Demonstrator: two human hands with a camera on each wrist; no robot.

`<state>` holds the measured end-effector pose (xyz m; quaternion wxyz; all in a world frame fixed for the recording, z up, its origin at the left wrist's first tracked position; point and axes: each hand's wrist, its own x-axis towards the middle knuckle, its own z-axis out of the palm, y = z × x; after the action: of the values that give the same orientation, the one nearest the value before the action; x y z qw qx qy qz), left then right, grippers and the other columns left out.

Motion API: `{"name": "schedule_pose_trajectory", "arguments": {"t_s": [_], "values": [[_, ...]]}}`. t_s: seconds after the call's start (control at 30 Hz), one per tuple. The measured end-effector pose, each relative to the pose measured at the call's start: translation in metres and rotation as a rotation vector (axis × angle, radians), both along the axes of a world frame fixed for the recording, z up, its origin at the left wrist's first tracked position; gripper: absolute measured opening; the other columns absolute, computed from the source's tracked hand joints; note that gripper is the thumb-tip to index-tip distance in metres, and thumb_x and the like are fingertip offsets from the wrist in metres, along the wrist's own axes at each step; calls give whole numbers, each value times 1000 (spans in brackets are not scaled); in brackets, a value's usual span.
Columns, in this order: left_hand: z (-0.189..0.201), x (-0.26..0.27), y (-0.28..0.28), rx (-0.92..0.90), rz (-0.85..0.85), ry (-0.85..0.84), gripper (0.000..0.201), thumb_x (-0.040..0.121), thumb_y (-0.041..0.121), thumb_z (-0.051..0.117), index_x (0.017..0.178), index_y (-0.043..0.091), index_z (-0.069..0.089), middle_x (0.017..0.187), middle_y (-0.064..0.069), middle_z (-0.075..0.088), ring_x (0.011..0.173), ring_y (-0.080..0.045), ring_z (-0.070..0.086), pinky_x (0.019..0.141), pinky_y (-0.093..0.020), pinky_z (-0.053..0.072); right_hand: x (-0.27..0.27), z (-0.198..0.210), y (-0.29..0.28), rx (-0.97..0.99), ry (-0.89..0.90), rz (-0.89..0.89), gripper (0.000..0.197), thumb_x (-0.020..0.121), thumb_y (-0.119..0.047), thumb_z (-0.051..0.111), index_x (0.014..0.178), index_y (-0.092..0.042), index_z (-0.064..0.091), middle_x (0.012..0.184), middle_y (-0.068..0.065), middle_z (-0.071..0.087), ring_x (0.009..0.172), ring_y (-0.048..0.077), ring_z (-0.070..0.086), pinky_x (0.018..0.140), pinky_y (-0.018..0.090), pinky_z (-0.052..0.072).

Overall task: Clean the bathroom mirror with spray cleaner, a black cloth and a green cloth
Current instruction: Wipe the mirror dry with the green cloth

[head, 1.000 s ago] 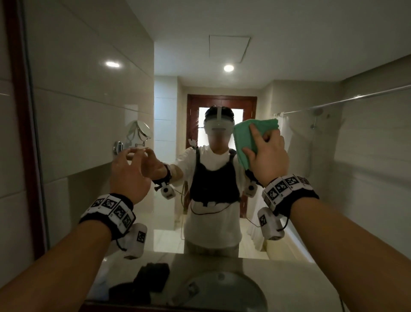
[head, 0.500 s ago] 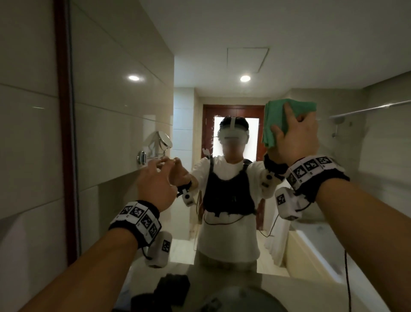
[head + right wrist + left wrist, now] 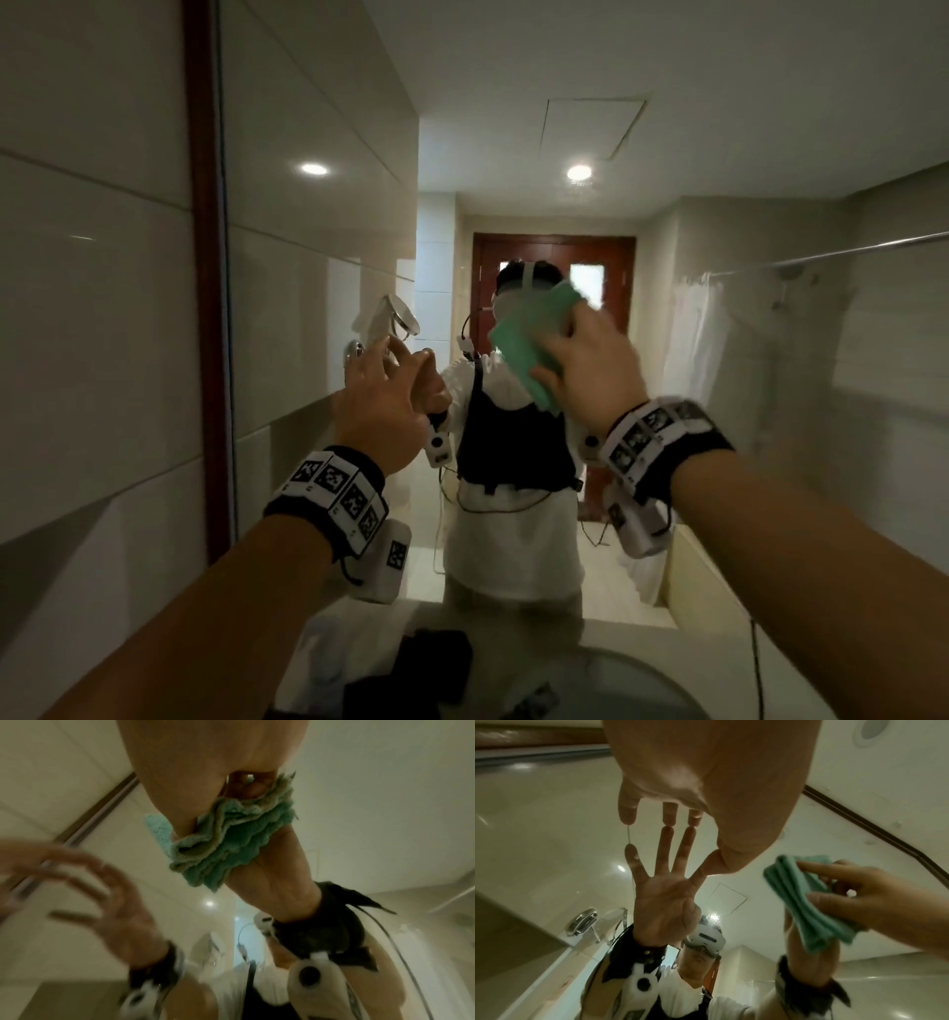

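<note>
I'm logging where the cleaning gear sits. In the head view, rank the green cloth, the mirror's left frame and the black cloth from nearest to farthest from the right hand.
1. Green cloth: under the right hand, pressed on the mirror.
2. Frame: far left, past the left hand.
3. Black cloth: on the counter below.

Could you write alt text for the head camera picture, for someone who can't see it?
A person's right hand presses a folded green cloth against a bathroom mirror, while the left hand touches the glass with spread fingers. A black cloth lies below by the sink.
</note>
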<state>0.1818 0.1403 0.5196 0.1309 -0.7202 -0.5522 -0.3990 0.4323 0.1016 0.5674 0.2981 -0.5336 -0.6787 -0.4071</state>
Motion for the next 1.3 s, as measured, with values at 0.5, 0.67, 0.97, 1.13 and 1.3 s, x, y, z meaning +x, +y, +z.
{"name": "schedule_pose_trajectory", "arguments": {"t_s": [0.5,0.67,0.97,1.13,1.3], "values": [[3,-13,2,-4,-35,40,77,77,25,70,144,46,37,155,4,19,138,-28,28,104,-56,42,16,84,7,209,451,-70,64,90,-55,57,147,-41,33,134,11,35,121,28,41,91,42,46],[0,-13,6,40,-56,27,75,76,23,67,143,43,41,154,4,24,138,-29,30,101,-56,45,-20,77,18,136,285,-30,63,90,-49,61,146,-38,34,138,13,35,124,32,43,97,47,49],[-1,-15,7,205,-177,-171,59,78,15,65,135,17,49,132,-2,54,118,-26,51,91,-54,49,-76,-69,33,-131,-277,137,56,81,-53,64,131,-32,57,109,9,48,100,31,50,75,43,50],[2,-20,1,149,-207,-205,60,80,10,61,137,21,45,129,2,55,116,-20,49,97,-50,44,-59,29,30,93,38,59,64,84,-45,70,142,-30,47,121,16,47,109,33,49,85,47,51],[3,-25,-1,112,-220,-207,66,82,12,61,143,24,41,133,4,54,122,-18,48,103,-50,42,-52,84,33,174,227,-30,66,88,-50,63,147,-36,36,134,16,39,118,33,43,91,45,49]]}}
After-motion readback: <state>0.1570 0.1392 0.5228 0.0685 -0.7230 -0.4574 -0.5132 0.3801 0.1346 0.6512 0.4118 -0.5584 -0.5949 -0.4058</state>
